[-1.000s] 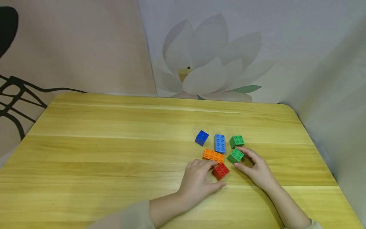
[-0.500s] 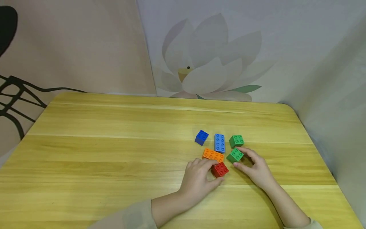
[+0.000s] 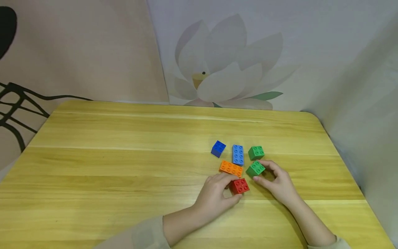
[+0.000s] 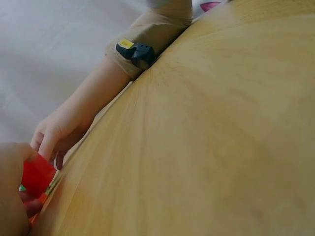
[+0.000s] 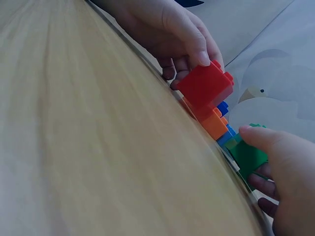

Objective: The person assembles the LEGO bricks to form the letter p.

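Holding, left: your left hand [image 3: 214, 194] pinches one red brick [image 3: 240, 186], square, four-studded, nearest you.
Holding, right: your right hand [image 3: 281, 186] pinches one of two green bricks [image 3: 255, 168], four-studded.
Orange brick [image 3: 231, 168]: one, plastic, eight-studded, long axis crosswise.
Light blue brick [image 3: 237, 155]: one, oblong, pointing away from you.
Dark blue brick [image 3: 218, 148]: one, askew.

The left hand [image 3: 214, 195] is set in a pinch, thumb nearer the body and index finger beyond; the left forearm [image 3: 180, 224] is angled in from the lower left of the head view, bare near the wrist; the right hand [image 3: 281, 186] is likewise set in a pinch, thumb and index finger spaced; the right forearm [image 3: 312, 221] is slanted in from the lower right; the hands are placed near each other, apart; the left hand's remaining fingers are partly hidden, and their pose cannot be fully confirmed.
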{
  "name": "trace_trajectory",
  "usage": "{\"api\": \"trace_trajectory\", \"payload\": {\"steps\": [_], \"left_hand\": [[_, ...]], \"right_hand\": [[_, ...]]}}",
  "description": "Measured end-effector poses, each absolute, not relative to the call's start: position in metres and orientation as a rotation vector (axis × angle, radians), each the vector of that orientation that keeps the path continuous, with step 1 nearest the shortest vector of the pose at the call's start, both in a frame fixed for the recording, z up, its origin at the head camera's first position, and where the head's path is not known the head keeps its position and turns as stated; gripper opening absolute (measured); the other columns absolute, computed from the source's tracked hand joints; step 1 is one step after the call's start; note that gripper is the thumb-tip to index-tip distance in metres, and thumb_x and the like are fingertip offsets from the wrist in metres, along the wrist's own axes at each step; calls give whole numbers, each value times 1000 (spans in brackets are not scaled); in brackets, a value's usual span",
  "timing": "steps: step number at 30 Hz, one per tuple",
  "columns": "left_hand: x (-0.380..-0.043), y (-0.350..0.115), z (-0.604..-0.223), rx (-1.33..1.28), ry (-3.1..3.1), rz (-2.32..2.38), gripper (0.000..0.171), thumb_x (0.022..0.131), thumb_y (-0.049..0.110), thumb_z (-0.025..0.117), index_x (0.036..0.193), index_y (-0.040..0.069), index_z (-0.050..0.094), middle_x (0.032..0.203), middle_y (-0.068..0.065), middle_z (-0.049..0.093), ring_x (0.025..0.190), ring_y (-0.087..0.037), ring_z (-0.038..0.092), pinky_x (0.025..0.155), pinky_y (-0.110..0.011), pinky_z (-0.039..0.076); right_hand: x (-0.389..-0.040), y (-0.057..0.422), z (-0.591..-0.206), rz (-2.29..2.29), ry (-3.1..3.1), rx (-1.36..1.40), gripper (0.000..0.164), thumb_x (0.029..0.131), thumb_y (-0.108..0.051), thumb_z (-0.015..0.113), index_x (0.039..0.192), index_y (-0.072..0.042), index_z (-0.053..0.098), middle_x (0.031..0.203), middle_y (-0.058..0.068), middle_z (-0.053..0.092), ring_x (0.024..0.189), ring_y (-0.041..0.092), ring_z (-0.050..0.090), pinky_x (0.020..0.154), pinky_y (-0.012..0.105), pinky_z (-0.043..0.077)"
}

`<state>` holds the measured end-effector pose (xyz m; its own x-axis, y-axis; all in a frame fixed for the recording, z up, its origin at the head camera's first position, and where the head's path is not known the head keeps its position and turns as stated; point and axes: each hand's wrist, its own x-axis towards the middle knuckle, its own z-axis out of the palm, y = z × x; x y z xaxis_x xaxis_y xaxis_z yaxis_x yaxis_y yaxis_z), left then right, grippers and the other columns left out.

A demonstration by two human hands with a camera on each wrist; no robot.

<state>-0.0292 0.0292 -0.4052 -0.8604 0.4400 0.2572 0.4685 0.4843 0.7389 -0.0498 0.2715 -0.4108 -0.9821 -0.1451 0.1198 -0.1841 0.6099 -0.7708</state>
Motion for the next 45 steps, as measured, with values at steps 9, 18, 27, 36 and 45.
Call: {"api": "trace_trajectory", "payload": {"steps": [9, 18, 27, 36, 45], "left_hand": [[-34, 22, -403, -894, -2643, -1489, 42, 81, 26, 77, 119, 14, 64, 113, 8, 62, 100, -8, 55, 88, -22, 48], [-34, 12, -403, -918, -2653, -1535, 42, 82, 26, 76, 121, 19, 63, 117, 10, 60, 105, -6, 54, 89, -22, 48], [-32, -4, -402, -942, -2668, -1535, 44, 81, 24, 78, 122, 17, 64, 115, 10, 61, 105, -7, 53, 88, -22, 48], [-35, -21, -401, -897, -2742, -1497, 45, 80, 25, 78, 122, 15, 64, 115, 9, 60, 105, -8, 53, 91, -27, 48], [-37, -36, -402, -895, -2728, -1524, 44, 78, 24, 80, 119, 19, 66, 112, 14, 61, 104, -7, 52, 90, -31, 48]], "right_hand": [[-49, 271, -409, 1411, -2705, 277, 51, 78, -7, 79, 124, -4, 58, 119, 9, 62, 107, 2, 52, 93, 14, 41], [-47, 269, -406, 1488, -2618, 296, 53, 74, 0, 80, 122, -3, 57, 115, 6, 60, 93, 13, 54, 78, 19, 49], [-43, 267, -402, 1576, -2583, 275, 57, 73, 2, 80, 125, -2, 55, 119, 10, 59, 98, 10, 57, 77, 20, 50], [-38, 258, -400, 1607, -2539, 312, 60, 68, 7, 81, 122, -1, 57, 108, 0, 61, 90, 14, 58, 73, 23, 52], [-33, 245, -400, 1669, -2450, 420, 61, 60, 13, 81, 115, 2, 58, 104, 3, 62, 88, 13, 58, 74, 22, 51]]}}
